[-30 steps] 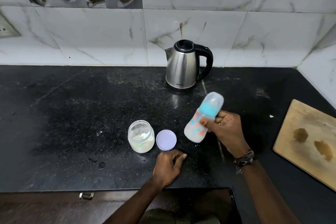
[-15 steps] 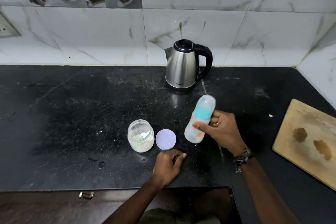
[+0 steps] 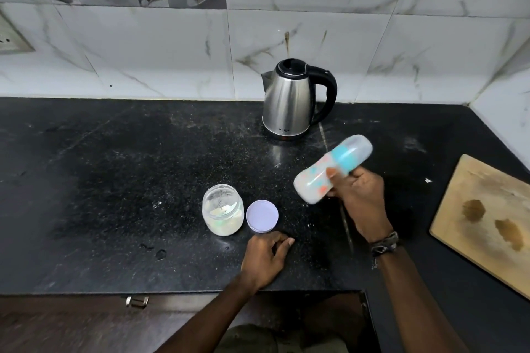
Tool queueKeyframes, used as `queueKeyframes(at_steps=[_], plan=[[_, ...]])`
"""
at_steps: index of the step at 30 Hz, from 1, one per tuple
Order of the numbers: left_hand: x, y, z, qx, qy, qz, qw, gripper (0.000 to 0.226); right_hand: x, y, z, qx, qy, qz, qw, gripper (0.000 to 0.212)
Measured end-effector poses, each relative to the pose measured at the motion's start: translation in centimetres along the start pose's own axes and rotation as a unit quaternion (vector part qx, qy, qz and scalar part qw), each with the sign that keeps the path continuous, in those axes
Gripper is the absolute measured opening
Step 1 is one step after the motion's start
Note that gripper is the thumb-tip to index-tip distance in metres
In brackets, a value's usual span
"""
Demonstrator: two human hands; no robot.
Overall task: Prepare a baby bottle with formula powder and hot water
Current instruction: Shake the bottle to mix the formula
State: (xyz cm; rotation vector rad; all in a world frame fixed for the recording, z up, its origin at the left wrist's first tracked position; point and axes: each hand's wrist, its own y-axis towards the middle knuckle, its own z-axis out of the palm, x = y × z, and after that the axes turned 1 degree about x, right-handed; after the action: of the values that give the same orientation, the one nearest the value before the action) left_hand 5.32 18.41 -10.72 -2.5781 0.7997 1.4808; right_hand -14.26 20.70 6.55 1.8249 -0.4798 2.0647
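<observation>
My right hand (image 3: pixel 360 195) grips a capped baby bottle (image 3: pixel 318 179) with a blue collar and milky liquid inside, tilted steeply with its cap pointing up and right, above the black counter (image 3: pixel 129 180). The bottle looks motion-blurred. An open glass jar of pale formula powder (image 3: pixel 223 213) stands left of centre, and its lilac lid (image 3: pixel 262 215) lies flat beside it on the right. My left hand (image 3: pixel 265 258) rests on the counter just below the lid, fingers curled, holding nothing. A steel electric kettle (image 3: pixel 289 100) with a black handle stands at the back by the tiled wall.
A wooden cutting board (image 3: pixel 487 221) with dark stains lies at the right edge of the counter. Small water drops (image 3: pixel 160 253) sit near the front edge. A wall socket (image 3: pixel 11 40) is at far left. A drawer handle (image 3: pixel 137 301) shows below the counter.
The bottle swung from tilted to nearly upright, then back to a steeper tilt, its cap now further right. The left hand, jar, lid and kettle stayed put.
</observation>
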Motion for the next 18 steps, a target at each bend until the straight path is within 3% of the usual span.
queueKeyframes(at_steps=[2,3,4,6,8,10,12,16,18], plan=[[0.2,-0.5,0.1,-0.004,-0.002,-0.006,1.000,0.024,-0.3,-0.5,0.4,0.087,-0.097,0.008,0.991,0.039],[0.3,-0.7,0.1,-0.005,-0.004,-0.007,1.000,0.024,-0.4,-0.8,0.4,0.116,-0.094,0.013,0.989,0.036],[0.3,-0.9,0.2,-0.005,-0.007,-0.008,1.000,0.025,-0.4,-1.0,0.4,0.109,-0.059,0.013,0.992,0.035],[0.0,-0.7,0.3,0.000,-0.007,-0.004,1.000,0.027,-0.3,-1.0,0.2,0.024,0.060,0.018,0.998,0.036],[-0.3,-0.5,0.5,0.005,-0.005,0.001,1.000,0.026,-0.3,-0.4,0.0,-0.028,0.047,0.004,0.999,0.034],[-0.1,-0.4,0.3,0.003,-0.001,0.002,1.000,0.025,-0.5,-0.3,0.4,0.037,-0.066,-0.004,0.997,0.028],[0.2,-0.4,0.0,-0.003,0.006,0.004,1.000,0.027,-0.5,-0.6,0.6,0.109,-0.072,0.001,0.991,0.030],[0.0,0.0,0.0,-0.008,0.009,0.014,1.000,0.028,0.2,-0.2,0.7,-0.013,0.112,0.000,0.994,0.040],[0.1,-0.3,0.0,-0.008,0.011,0.016,1.000,0.027,-0.2,0.0,0.7,0.006,-0.001,-0.010,1.000,0.038]])
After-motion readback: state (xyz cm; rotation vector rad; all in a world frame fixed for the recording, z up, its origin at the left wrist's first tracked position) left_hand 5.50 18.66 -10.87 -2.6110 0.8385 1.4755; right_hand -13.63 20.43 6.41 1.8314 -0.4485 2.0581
